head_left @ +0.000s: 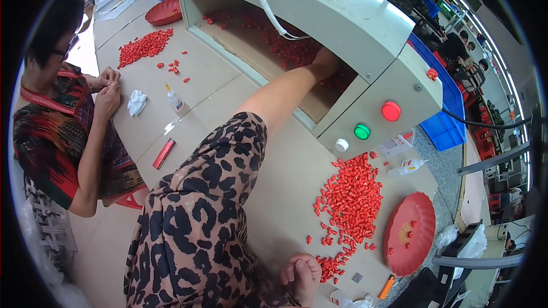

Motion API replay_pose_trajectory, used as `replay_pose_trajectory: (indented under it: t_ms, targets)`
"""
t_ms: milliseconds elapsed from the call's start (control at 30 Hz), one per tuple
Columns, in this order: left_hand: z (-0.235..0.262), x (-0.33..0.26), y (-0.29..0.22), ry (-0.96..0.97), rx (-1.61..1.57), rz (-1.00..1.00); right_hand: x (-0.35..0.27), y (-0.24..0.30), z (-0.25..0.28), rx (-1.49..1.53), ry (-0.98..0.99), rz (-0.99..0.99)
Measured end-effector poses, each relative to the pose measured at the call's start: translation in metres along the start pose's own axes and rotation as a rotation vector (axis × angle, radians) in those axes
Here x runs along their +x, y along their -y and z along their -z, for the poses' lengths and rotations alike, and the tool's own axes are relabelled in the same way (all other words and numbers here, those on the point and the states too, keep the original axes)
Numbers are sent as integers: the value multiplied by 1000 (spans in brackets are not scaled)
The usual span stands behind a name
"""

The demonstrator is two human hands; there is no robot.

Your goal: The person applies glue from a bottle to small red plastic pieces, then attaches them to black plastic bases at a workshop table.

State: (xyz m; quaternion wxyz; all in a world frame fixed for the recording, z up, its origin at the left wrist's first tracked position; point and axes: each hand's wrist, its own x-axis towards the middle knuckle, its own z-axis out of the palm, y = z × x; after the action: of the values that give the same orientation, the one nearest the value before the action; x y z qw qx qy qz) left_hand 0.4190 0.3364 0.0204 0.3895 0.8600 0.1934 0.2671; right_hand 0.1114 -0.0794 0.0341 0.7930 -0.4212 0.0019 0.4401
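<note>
My left arm in a leopard-print sleeve stretches into the low opening of a pale metal machine (319,0). My left hand (325,63) is inside it, among small red plastic parts (274,40) lying on the machine's floor; its fingers are hidden. Down at the table's near side, my right hand (301,276) is closed with curled fingers, and whatever it may hold is out of sight. Just right of it begins a big heap of small red parts (351,197). A red scalloped tray (410,234) beside the heap has a few loose parts in it.
A co-worker (68,114) sits at left, hands together, near another red heap (145,47). Glue bottles (174,100), a white cloth (137,102), a red stick-shaped box (164,154) and an orange lighter (387,287) lie about. Red and green buttons (362,131) project from the machine.
</note>
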Motion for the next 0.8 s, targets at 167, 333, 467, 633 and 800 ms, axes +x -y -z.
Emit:
replay_pose_trajectory:
  t_ms: [167, 333, 467, 633, 800]
  targets:
    - [7, -2, 25, -235, 106, -122, 4, 0, -4, -14, 76, -10]
    - [16, -22, -2, -273, 10, -223, -1, -2, -3, -21, 16, -28]
    - [35, -44, -18, -411, -77, -345, -5, -3, -7, 18, 4, 41]
    - [63, -128, -26, -359, -41, -85, 1, -3, -11, -91, -37, 120]
    - [88, -252, -73, -72, -13, -140, 0, -5, -11, -142, 40, 296]
